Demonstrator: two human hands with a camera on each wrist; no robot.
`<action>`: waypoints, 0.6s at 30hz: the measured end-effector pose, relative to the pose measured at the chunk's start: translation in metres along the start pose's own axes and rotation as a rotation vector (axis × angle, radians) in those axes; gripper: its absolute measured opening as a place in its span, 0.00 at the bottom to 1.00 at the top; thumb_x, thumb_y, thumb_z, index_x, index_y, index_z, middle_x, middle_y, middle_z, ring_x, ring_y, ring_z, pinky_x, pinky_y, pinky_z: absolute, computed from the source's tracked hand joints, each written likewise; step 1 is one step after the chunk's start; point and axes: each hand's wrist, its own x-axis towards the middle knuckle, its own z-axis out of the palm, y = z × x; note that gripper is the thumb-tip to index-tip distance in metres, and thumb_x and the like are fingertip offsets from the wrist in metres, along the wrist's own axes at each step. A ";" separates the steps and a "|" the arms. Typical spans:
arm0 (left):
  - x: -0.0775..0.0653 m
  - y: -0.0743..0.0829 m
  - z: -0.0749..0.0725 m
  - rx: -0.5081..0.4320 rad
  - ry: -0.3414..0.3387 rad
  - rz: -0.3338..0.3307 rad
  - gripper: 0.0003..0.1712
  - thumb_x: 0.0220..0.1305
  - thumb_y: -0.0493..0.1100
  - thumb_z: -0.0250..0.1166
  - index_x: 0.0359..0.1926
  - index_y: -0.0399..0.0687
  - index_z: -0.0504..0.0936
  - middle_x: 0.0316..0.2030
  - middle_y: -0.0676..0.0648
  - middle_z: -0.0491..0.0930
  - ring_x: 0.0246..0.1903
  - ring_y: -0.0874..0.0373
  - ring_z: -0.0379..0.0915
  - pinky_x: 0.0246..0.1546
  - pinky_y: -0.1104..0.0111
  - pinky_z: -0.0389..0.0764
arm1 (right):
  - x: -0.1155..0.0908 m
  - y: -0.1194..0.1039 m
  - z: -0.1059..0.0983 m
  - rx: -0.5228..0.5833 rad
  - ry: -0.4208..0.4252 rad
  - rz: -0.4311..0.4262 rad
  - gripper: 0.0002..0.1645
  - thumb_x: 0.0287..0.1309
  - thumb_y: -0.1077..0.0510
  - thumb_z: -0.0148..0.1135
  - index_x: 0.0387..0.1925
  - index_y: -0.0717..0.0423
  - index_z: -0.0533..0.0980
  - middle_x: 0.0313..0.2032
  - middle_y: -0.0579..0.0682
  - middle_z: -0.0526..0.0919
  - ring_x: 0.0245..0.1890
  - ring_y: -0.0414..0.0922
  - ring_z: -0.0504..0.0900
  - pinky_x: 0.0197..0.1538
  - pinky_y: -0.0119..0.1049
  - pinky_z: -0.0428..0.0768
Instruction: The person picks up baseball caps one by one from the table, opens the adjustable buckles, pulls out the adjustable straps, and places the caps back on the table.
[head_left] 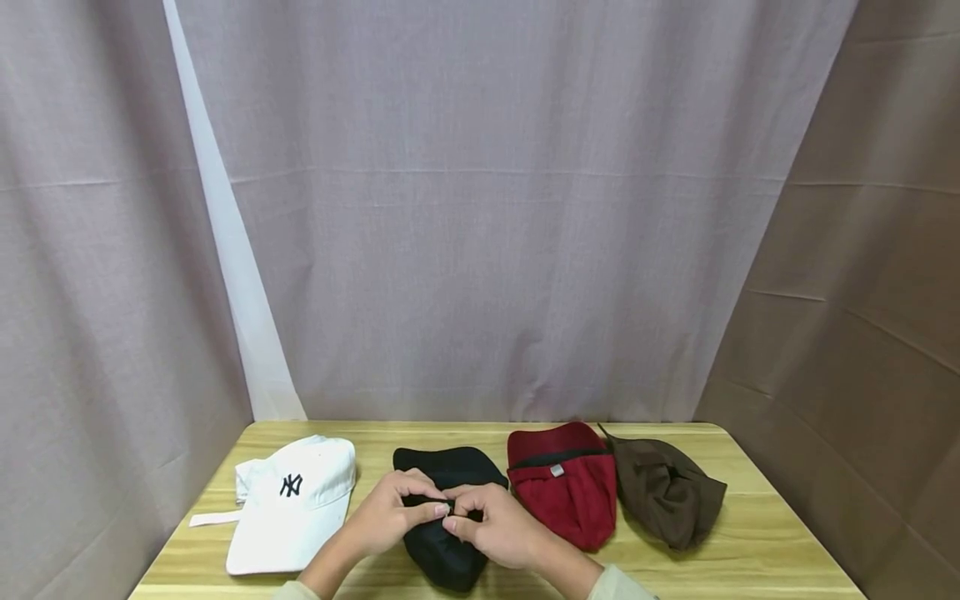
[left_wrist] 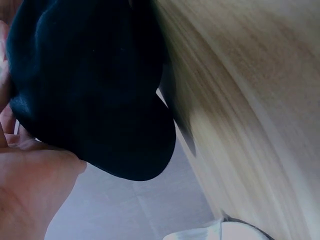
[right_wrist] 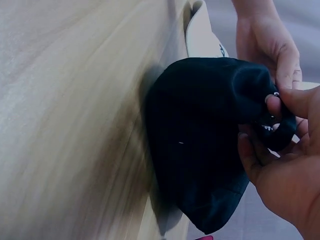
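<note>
A black cap is on the wooden table between both hands, its brim pointing away from me. My left hand pinches the strap at the back of the cap with thumb and fingers. Opposite it, my right hand grips the other side of that strap, the fingertips of both hands almost meeting. Small pale dots show beside the strap in the right wrist view. From the left wrist, the cap's rounded crown fills much of the view, and part of the strap is hidden behind the fingers.
Left of the hands lies a white cap with a dark emblem and a loose white strap. A red cap sits just right of the black one, beside a crumpled brown hat. Grey curtains hang behind the table.
</note>
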 end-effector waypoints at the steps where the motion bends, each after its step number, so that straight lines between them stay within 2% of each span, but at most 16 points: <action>1: 0.000 0.000 0.000 -0.001 0.000 -0.005 0.08 0.69 0.44 0.73 0.45 0.48 0.95 0.41 0.45 0.91 0.44 0.69 0.80 0.49 0.71 0.80 | 0.000 0.000 0.001 -0.002 0.008 0.002 0.22 0.70 0.53 0.69 0.19 0.53 0.80 0.57 0.51 0.91 0.65 0.46 0.84 0.62 0.30 0.79; 7: 0.000 0.003 0.001 0.011 0.007 -0.024 0.08 0.69 0.45 0.73 0.44 0.50 0.95 0.40 0.47 0.91 0.42 0.69 0.81 0.47 0.71 0.80 | -0.002 -0.001 0.004 -0.014 0.038 0.012 0.20 0.69 0.49 0.71 0.20 0.49 0.82 0.58 0.50 0.90 0.62 0.44 0.86 0.62 0.30 0.80; 11: 0.001 0.005 0.002 0.035 0.015 -0.048 0.07 0.68 0.46 0.74 0.44 0.53 0.95 0.39 0.50 0.91 0.42 0.69 0.81 0.48 0.71 0.80 | 0.000 -0.004 0.004 -0.074 0.052 0.006 0.22 0.69 0.46 0.71 0.19 0.47 0.82 0.56 0.48 0.91 0.60 0.41 0.86 0.62 0.31 0.81; 18: 0.001 0.009 0.004 0.051 0.020 -0.019 0.07 0.66 0.43 0.74 0.42 0.51 0.95 0.38 0.49 0.92 0.41 0.69 0.81 0.47 0.72 0.80 | 0.002 -0.007 0.003 -0.161 0.050 0.015 0.23 0.70 0.47 0.71 0.17 0.47 0.80 0.54 0.47 0.91 0.59 0.39 0.86 0.62 0.34 0.83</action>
